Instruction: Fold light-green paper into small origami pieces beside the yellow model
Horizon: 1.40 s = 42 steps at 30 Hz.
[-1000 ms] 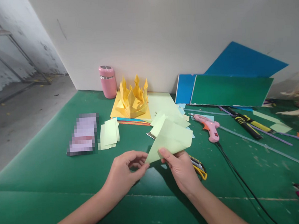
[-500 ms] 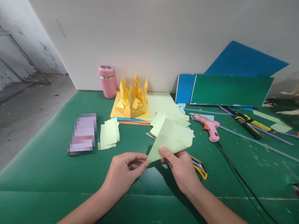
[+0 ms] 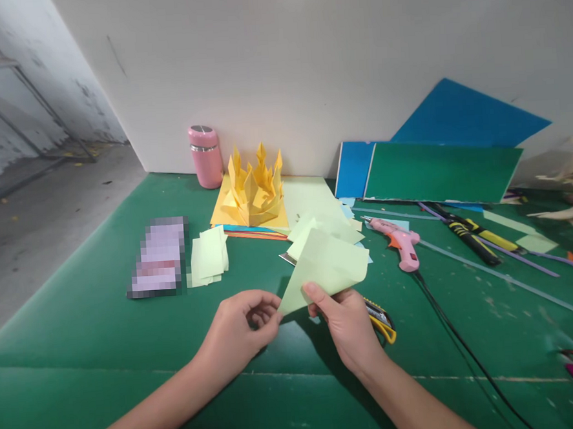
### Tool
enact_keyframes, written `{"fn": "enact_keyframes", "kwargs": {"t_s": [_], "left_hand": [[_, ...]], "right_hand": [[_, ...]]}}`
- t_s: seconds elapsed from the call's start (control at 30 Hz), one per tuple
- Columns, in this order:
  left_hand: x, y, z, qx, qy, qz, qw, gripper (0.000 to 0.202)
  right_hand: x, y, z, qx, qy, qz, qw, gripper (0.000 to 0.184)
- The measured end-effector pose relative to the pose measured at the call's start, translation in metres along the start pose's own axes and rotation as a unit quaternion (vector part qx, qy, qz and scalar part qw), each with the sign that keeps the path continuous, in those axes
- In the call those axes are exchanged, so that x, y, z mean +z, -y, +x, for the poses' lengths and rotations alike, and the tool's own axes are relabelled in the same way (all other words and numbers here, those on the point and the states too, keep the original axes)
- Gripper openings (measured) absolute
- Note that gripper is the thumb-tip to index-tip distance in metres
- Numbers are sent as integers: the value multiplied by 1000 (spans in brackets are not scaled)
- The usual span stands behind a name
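A pale green sheet of paper (image 3: 326, 264) is held up over the table, one corner pointing toward my left hand. My right hand (image 3: 344, 318) grips its lower edge, thumb on top and fingers beneath. The fingertips of my left hand (image 3: 251, 320) pinch the paper's left corner. Behind the sheet lie more pale green papers (image 3: 300, 239), partly hidden by it. A yellow box cutter (image 3: 383, 325) rests on the table just past my right hand, its near end covered by the hand. Left of the sheet sits a small stack of pale green paper pieces (image 3: 208, 257).
A yellow folded-paper crown (image 3: 251, 200) stands on coloured sheets, beside a pink flask (image 3: 206, 158). To the right lie a pink glue gun (image 3: 399, 241) with its black cord, glue sticks and black-yellow cutters (image 3: 472, 242). A blurred-out phone-like object (image 3: 160, 254) lies left.
Both hands and the paper stay nearly in place. The view has shifted very slightly.
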<state>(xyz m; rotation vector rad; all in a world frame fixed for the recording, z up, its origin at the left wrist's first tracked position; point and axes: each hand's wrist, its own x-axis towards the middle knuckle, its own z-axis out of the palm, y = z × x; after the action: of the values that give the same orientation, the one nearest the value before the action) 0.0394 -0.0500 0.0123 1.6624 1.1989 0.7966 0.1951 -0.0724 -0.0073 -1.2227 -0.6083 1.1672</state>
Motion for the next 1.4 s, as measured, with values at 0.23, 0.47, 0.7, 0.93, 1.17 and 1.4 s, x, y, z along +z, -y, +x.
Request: {"fn": "enact_keyframes", "kwargs": {"t_s": [0.23, 0.47, 0.7, 0.93, 1.17, 1.4], "left_hand": [[-1, -1, 0, 20, 20, 11, 1000, 12], [-1, -4, 1, 30, 37, -7, 999, 13], [-2, -3, 1, 26, 28, -43, 998, 12], [-2, 1, 3, -36, 55, -164, 984, 41], [-3, 5, 8, -69, -9, -225, 972, 42], [-10, 18, 12, -45, -60, -59, 996, 34]], "right_hand": [[-1, -1, 1, 0, 7, 8, 1000, 33], [-2, -2, 1, -2, -2, -4, 1000, 34], [-7, -4, 4, -17, -5, 1, 1000, 34], [0, 6, -3, 28, 100, -80, 991, 24], [1, -4, -6, -8, 190, -120, 974, 34], [-9, -12, -6, -263, 60, -264, 926, 54]]}}
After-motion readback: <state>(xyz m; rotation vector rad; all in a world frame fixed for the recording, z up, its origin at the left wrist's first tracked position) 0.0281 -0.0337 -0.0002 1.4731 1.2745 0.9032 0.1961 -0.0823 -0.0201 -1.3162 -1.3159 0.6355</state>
